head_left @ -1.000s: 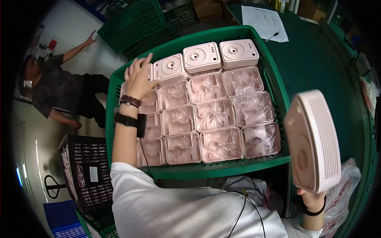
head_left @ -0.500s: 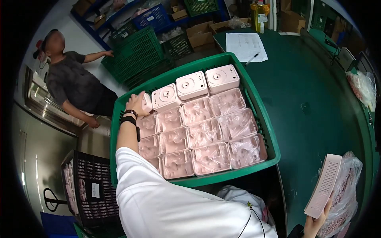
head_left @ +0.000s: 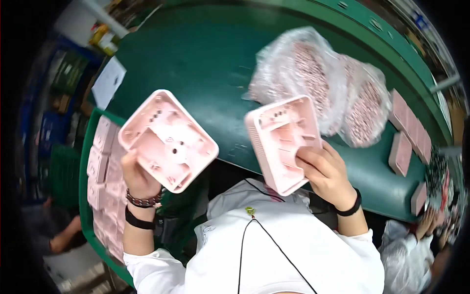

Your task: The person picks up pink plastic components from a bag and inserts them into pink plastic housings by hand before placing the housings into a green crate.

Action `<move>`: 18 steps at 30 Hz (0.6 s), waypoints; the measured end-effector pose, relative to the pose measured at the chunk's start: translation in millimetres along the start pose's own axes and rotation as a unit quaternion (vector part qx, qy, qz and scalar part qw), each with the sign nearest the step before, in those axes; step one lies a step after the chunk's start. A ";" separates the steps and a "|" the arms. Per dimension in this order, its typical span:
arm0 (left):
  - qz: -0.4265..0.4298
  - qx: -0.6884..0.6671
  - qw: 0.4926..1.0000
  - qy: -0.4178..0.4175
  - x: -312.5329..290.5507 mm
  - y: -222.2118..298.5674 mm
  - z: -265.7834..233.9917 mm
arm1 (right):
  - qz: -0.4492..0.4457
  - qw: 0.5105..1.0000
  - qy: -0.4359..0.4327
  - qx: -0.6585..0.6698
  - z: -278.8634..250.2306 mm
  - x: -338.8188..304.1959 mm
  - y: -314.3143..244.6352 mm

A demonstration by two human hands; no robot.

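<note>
My left fingers [head_left: 129, 166] and right fingers [head_left: 314, 159] grip boxy pink plastic shells [head_left: 176, 130]; rectangular green plastic crate [head_left: 85, 215] holds more.

The left hand [head_left: 140, 174] has left the crate [head_left: 84, 215] and now holds a pink case [head_left: 164, 142]. In the right hand [head_left: 325, 174], the other case [head_left: 281, 139] now shows its hollow side.
</note>
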State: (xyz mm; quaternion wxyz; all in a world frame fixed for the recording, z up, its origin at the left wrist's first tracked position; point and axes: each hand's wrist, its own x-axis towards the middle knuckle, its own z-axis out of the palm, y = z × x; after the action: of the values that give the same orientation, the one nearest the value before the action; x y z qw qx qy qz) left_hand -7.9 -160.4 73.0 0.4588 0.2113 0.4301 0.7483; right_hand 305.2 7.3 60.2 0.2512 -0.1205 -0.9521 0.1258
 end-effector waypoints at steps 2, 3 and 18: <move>-0.091 0.049 0.994 -0.036 32.7 -38.3 34.9 | 0.024 0.998 0.006 -0.055 -5.4 -2.2 4.2; -0.191 0.028 0.980 -0.046 45.1 -57.2 49.8 | 0.058 0.996 0.005 -0.071 -10.8 -13.6 9.8; -0.066 0.336 0.922 -0.181 77.5 -268.7 149.4 | 0.385 0.876 -0.011 -0.291 -3.4 -139.3 31.5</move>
State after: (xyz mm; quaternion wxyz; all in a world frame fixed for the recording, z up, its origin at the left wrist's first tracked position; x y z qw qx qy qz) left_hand 196.1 30.2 -77.3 0.4794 0.4558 0.5786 0.4771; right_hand 429.8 -3.2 -8.8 0.1260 -0.5435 -0.8270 -0.0692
